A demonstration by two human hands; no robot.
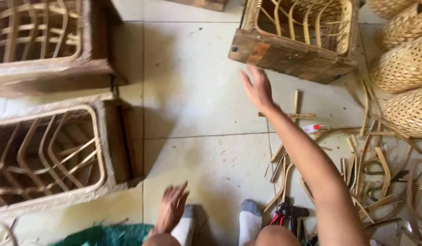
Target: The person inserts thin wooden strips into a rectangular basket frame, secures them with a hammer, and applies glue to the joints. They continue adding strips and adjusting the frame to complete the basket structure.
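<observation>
Where the view begins, at the bottom edge, two feet in grey-toed white socks (249, 223) rest on the pale tiled floor (197, 91); the left hand (171, 207) hovers just beside the left sock, fingers spread and holding nothing, its outline blurred. Red-handled pliers (284, 213) lie near the right sock, with a green mesh (106, 234) at the bottom left. Loose bent cane strips (366, 168) litter the floor to the right — a small white tube with a red cap (315, 128) lies among them. Further out, the right hand (256, 89) is extended, open and empty, fingers wide; its fingertips are just below the near edge of a wooden frame with a cane basket (295, 38) inside, tilted on the floor — contact cannot be confirmed. Two similar frames (51, 150) stand at the left; woven baskets (404, 64) are stacked at the far right.
</observation>
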